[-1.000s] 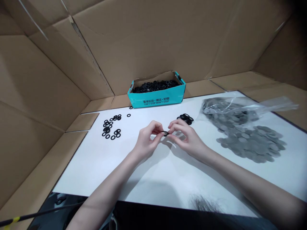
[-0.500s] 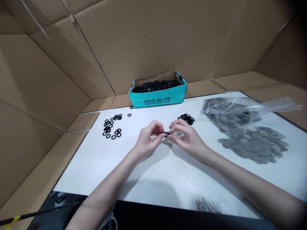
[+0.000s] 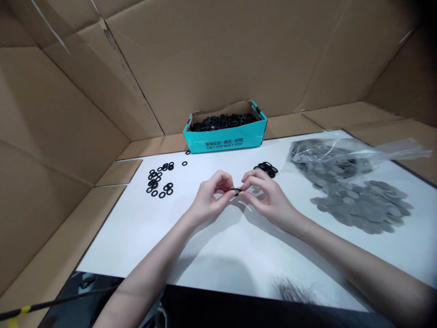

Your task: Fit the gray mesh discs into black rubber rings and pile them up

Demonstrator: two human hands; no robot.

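Note:
Both hands meet over the middle of the white table (image 3: 143, 228). My left hand (image 3: 210, 200) and my right hand (image 3: 268, 196) pinch one small black ring (image 3: 235, 191) between their fingertips, just above the tabletop. A small heap of black rings (image 3: 266, 168) lies right behind my right hand. Several more black rings (image 3: 160, 180) are scattered to the left of my left hand. Loose grey metal discs (image 3: 362, 205) are piled to the right.
A teal cardboard box (image 3: 225, 139) full of black rings stands at the table's far edge. A clear plastic bag (image 3: 334, 157) of grey discs lies at the right. Brown cardboard walls (image 3: 68, 114) enclose the table on all sides. A dark edge runs along the near side.
Almost nothing has moved. Both hands stay pinched on the black ring, with only a slight shift of the view.

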